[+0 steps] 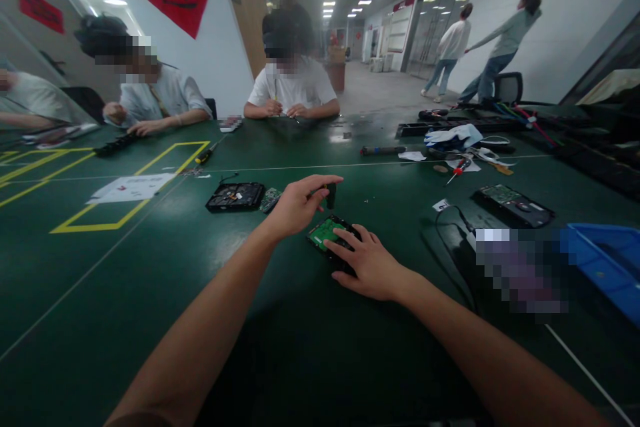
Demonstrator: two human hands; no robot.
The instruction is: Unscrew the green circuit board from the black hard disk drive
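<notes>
A hard drive (324, 235) lies on the dark green table with its green circuit board facing up. My right hand (373, 263) holds it against the table, fingers spread across the top and thumb at the near side, covering its right part. Just above the drive's far edge, my left hand (300, 203) pinches a short dark upright piece (330, 196); its exact kind is unclear. To the left lie an opened black drive casing (236, 197) and a loose circuit board (271, 199). Several tiny bits (369, 200) are scattered beyond the drive.
At right are another hard drive (515, 205), a blue bin (607, 267), a blurred-out item (517, 273) and a black cable (453, 273). Farther back lie a red screwdriver (459, 170), a dark screwdriver (384, 150) and gloves (454, 137). Several people sit across the table.
</notes>
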